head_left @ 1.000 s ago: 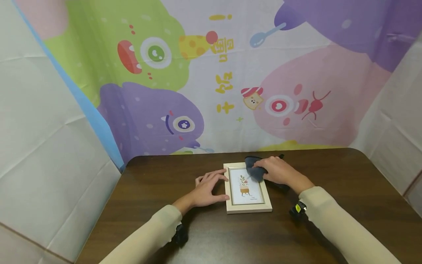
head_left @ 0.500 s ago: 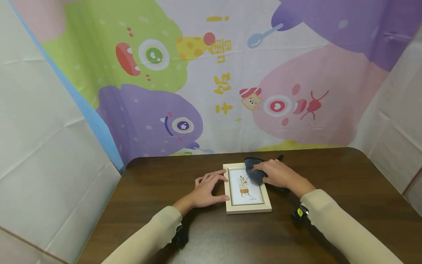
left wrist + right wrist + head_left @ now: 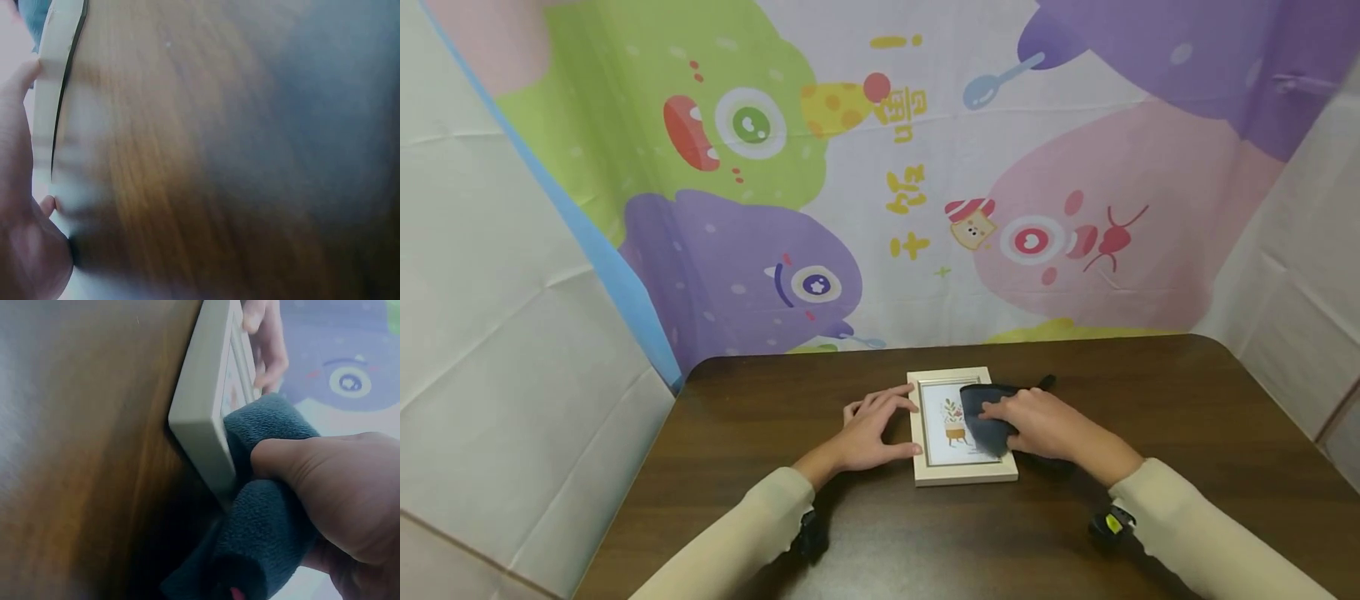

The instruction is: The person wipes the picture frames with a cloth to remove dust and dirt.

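A cream picture frame (image 3: 966,479) with a potted-plant print lies flat on the brown table. The left hand (image 3: 872,433) rests its fingertips and thumb, spread apart, along the frame's left side; the left wrist view shows that hand (image 3: 15,156) touching the pale frame edge (image 3: 53,94). A dark blue-grey cloth (image 3: 985,429) covers part of the print's right half, and the right hand (image 3: 1045,425) holds it there. In the right wrist view, the thumb presses into the bunched, fuzzy cloth (image 3: 265,519) against the frame's corner (image 3: 194,422). Cloth hides the frame's right side.
The dark wooden table (image 3: 925,550) ends at a back edge against a cartoon-printed curtain (image 3: 910,308). Pale panels (image 3: 512,333) stand at the left and right. A small black device (image 3: 808,533) sits at each wrist.
The right hand has slid the cloth from the frame's upper right corner down along its right side, toward the lower right. The left hand and the frame have stayed in place.
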`<state>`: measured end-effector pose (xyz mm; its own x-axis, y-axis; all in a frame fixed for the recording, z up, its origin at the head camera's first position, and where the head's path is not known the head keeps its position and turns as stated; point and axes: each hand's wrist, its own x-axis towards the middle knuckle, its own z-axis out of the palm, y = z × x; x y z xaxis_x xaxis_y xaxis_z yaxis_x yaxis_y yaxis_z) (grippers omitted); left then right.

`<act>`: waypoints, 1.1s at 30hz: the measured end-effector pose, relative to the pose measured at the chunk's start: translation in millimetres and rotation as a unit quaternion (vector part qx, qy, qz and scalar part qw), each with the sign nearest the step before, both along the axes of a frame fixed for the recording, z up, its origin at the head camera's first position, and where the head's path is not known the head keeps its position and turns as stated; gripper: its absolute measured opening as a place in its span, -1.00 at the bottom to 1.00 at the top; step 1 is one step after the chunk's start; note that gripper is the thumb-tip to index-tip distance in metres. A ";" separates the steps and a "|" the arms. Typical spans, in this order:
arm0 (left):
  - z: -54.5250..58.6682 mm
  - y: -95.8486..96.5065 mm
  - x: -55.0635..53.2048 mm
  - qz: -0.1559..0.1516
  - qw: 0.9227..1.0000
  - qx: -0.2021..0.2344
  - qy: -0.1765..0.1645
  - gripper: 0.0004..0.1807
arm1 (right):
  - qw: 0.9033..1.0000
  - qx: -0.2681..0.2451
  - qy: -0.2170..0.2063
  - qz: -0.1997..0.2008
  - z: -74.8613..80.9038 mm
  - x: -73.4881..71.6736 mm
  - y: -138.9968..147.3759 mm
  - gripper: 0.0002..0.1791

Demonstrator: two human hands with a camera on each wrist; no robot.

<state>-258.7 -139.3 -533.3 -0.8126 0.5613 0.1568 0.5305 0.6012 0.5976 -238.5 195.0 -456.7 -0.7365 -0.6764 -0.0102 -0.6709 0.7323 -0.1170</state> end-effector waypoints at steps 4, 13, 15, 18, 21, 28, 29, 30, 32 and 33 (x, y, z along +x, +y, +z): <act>-1.2 -0.5 -0.6 0.004 1.000 -0.005 0.001 -0.32 | 1.000 0.015 -0.005 0.020 6.1 14.0 -0.2 -0.45; 8.4 0.8 3.5 -0.001 1.000 -0.005 -0.007 -0.31 | 0.996 0.053 -0.063 0.046 23.1 36.9 0.5 -0.50; 7.3 1.0 3.2 -0.001 1.000 -0.003 -0.006 -0.32 | 0.995 0.052 -0.074 0.049 24.9 40.3 0.9 -0.50; -0.5 0.7 -0.7 0.004 1.000 -0.003 -0.004 -0.33 | 0.994 0.047 -0.080 0.051 26.5 43.5 1.3 -0.49; -10.4 -0.4 -5.8 0.010 1.000 -0.006 -0.005 -0.34 | 0.995 0.037 -0.080 0.050 26.4 44.2 1.5 -0.50; -18.3 -2.3 -11.5 0.012 1.000 -0.004 -0.001 -0.34 | 0.996 0.000 -0.079 0.035 25.1 40.1 2.5 -0.53; -17.7 -2.3 -11.5 0.011 1.000 -0.005 0.000 -0.34 | 0.997 -0.001 -0.076 0.034 25.0 38.8 2.5 -0.53; -17.0 -2.3 -11.4 0.009 1.000 -0.006 0.001 -0.34 | 0.997 -0.001 -0.073 0.033 24.8 37.3 2.3 -0.53; -14.6 -2.2 -10.5 0.006 1.000 -0.009 0.002 -0.34 | 0.997 0.001 -0.067 0.029 24.2 33.6 1.1 -0.53; -13.6 -2.1 -9.9 0.005 1.000 -0.010 0.001 -0.34 | 0.997 0.002 -0.065 0.027 23.9 31.2 0.3 -0.53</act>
